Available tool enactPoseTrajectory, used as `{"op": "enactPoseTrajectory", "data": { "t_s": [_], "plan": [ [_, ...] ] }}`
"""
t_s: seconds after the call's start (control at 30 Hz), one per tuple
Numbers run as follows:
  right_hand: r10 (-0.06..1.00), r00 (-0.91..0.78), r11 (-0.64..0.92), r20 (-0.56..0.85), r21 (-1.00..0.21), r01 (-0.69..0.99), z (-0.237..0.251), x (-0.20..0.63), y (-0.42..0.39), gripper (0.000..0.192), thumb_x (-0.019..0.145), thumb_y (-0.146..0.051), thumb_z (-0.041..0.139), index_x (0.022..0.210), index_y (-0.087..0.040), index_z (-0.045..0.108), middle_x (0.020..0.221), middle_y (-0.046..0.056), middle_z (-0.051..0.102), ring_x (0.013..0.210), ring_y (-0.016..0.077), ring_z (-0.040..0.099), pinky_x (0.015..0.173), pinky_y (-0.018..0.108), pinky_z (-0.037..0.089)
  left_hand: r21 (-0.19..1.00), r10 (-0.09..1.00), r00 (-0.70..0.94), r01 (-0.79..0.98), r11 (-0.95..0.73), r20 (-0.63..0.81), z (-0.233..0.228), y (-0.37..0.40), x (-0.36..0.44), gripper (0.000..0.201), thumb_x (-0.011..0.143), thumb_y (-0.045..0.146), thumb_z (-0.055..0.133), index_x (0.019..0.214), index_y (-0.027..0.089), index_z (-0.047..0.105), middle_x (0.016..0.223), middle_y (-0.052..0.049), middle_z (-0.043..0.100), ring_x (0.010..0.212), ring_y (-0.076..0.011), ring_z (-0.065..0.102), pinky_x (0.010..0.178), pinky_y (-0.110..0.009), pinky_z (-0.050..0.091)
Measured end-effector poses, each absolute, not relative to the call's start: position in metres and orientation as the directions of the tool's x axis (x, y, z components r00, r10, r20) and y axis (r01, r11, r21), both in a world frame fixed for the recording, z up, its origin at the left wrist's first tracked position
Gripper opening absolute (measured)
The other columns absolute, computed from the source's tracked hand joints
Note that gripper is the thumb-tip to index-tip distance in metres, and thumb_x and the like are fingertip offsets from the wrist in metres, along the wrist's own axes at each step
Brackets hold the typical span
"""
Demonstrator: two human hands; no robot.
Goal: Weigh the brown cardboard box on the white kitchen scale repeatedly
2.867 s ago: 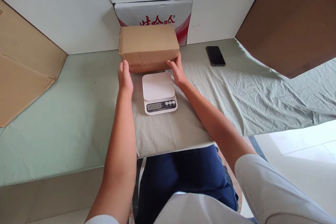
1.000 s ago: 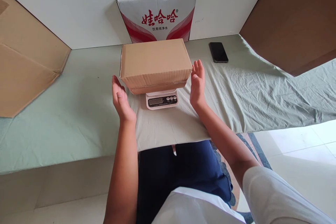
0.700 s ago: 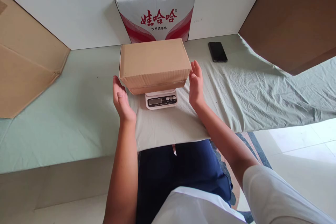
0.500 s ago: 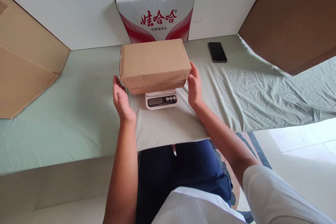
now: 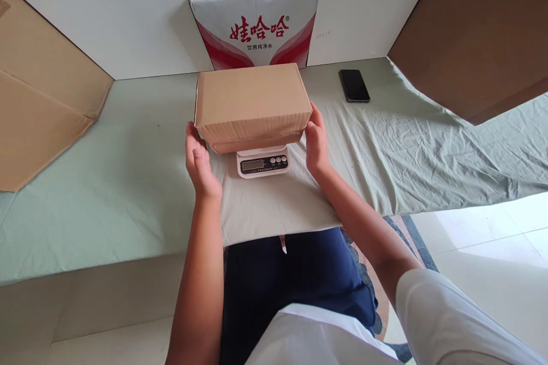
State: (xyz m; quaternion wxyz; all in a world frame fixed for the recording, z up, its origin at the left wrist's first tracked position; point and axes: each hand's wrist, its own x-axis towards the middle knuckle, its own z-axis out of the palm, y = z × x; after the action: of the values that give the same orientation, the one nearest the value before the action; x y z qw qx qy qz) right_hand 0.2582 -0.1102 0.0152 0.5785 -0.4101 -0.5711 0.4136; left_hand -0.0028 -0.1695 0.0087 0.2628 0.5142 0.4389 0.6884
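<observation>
so, head view, the only one: a closed brown cardboard box [image 5: 252,104] sits on top of a small white kitchen scale [image 5: 262,162], covering the platform; only the scale's front strip with its display and three round buttons shows below the box's near edge. the readout is too small to read.

left hand [image 5: 199,161] stands at the box's near left corner, palm turned inward, fingers straight and loosely together, not curled round anything. fingertips look just against the corner, though whether they truly touch i cannot tell. right hand [image 5: 317,140] lies flat along the right end of the box, fingers extended and pressed to the cardboard, thumb side up. neither hand wraps under the box; the box rests on the scale.

scale stands on a folded pale cloth [image 5: 274,205] at the near edge of the green-covered table [image 5: 107,199], directly before the seated person's dark blue lap.

behind the box, against the white wall panels, a white carton with red lettering [image 5: 256,28]. a black phone [image 5: 354,85] lies face up to the right, well apart from the box. flattened cardboard [image 5: 38,102] leans at far left; a large brown carton [image 5: 483,34] overhangs at upper right.
</observation>
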Motion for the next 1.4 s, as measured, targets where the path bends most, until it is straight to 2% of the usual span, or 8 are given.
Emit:
{"op": "enactPoseTrajectory", "data": {
  "t_s": [0.4, 0.8, 1.1, 1.27, 1.4],
  "plan": [
    [0.947, 0.013, 0.321, 0.321, -0.947, 0.006, 0.021, 0.256, -0.115, 0.071, 0.089, -0.08, 0.039, 0.15, -0.044, 0.038, 0.168, -0.005, 0.038, 0.157, 0.0292, 0.035, 0.13, 0.061, 0.034, 0.88, 0.818, -0.327, 0.146, -0.451, 0.474, 0.012, -0.17, -0.001, 0.075, 0.096, 0.075, 0.036, 0.158, 0.034, 0.041, 0.171, -0.005, 0.037, 0.163, -0.028, 0.027, 0.133, -0.05, 0.029],
    [0.952, -0.006, 0.305, 0.305, -0.952, 0.026, 0.019, 0.256, -0.113, 0.07, 0.091, -0.076, 0.037, 0.152, -0.044, 0.037, 0.166, -0.005, 0.041, 0.159, 0.0291, 0.033, 0.129, 0.061, 0.036, 0.876, 0.818, -0.317, 0.119, -0.468, 0.48, 0.014, -0.172, 0.001, 0.072, 0.096, 0.073, 0.038, 0.157, 0.034, 0.044, 0.171, -0.004, 0.038, 0.163, -0.0277, 0.027, 0.133, -0.051, 0.027],
    [0.954, 0.009, 0.3, 0.3, -0.953, -0.038, 0.016, 0.257, -0.11, 0.066, 0.09, -0.07, 0.043, 0.15, -0.042, 0.041, 0.165, -0.005, 0.044, 0.16, 0.0292, 0.032, 0.13, 0.06, 0.035, 0.878, 0.819, -0.319, 0.136, -0.459, 0.477, 0.016, -0.172, 0.002, 0.078, 0.094, 0.077, 0.038, 0.157, 0.033, 0.043, 0.17, -0.005, 0.04, 0.163, -0.0282, 0.027, 0.133, -0.05, 0.028],
    [0.949, 0.014, 0.313, 0.314, -0.939, -0.139, 0.02, 0.256, -0.112, 0.059, 0.089, -0.063, 0.051, 0.144, -0.04, 0.049, 0.161, -0.004, 0.049, 0.157, 0.0312, 0.036, 0.129, 0.06, 0.035, 0.888, 0.834, -0.307, 0.18, -0.422, 0.459, 0.019, -0.173, 0.002, 0.082, 0.091, 0.08, 0.038, 0.158, 0.032, 0.041, 0.169, -0.006, 0.042, 0.162, -0.028, 0.03, 0.132, -0.045, 0.032],
    [0.945, 0.003, 0.325, 0.328, -0.935, -0.144, 0.023, 0.254, -0.114, 0.058, 0.09, -0.064, 0.05, 0.143, -0.04, 0.05, 0.16, -0.004, 0.05, 0.156, 0.03, 0.038, 0.129, 0.057, 0.036, 0.888, 0.836, -0.301, 0.19, -0.419, 0.458, 0.02, -0.174, 0.004, 0.08, 0.092, 0.08, 0.037, 0.157, 0.034, 0.041, 0.168, -0.005, 0.043, 0.161, -0.0281, 0.032, 0.131, -0.045, 0.032]
  ]
}}
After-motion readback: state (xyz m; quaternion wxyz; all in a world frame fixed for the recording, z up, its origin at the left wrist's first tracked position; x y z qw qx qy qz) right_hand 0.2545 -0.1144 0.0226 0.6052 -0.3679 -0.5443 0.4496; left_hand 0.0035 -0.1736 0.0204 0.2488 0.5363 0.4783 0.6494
